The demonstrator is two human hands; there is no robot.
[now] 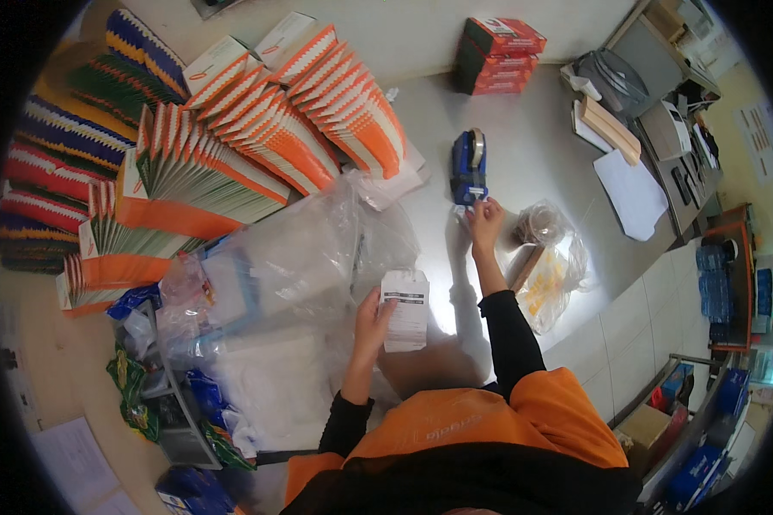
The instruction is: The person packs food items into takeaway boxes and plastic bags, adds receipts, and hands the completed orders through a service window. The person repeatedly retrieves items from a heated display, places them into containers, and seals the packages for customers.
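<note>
My left hand grips a white paper slip by its left edge, thumb on top. Printed lines and dark bands cover the slip, and a white flap with a notched top shows at its upper end. Farther forward and to the right, my right hand is at the front end of a blue tape dispenser. Its fingertips pinch what looks like the loose end of clear tape. The dispenser stands on a shiny metal table, with a tape roll in it.
Fanned orange-and-white packets fill the far left. Clear plastic sheeting covers the table's left part. Right of my right arm lie a plastic-wrapped roll and a clear bag with yellow print. Red boxes are stacked against the wall.
</note>
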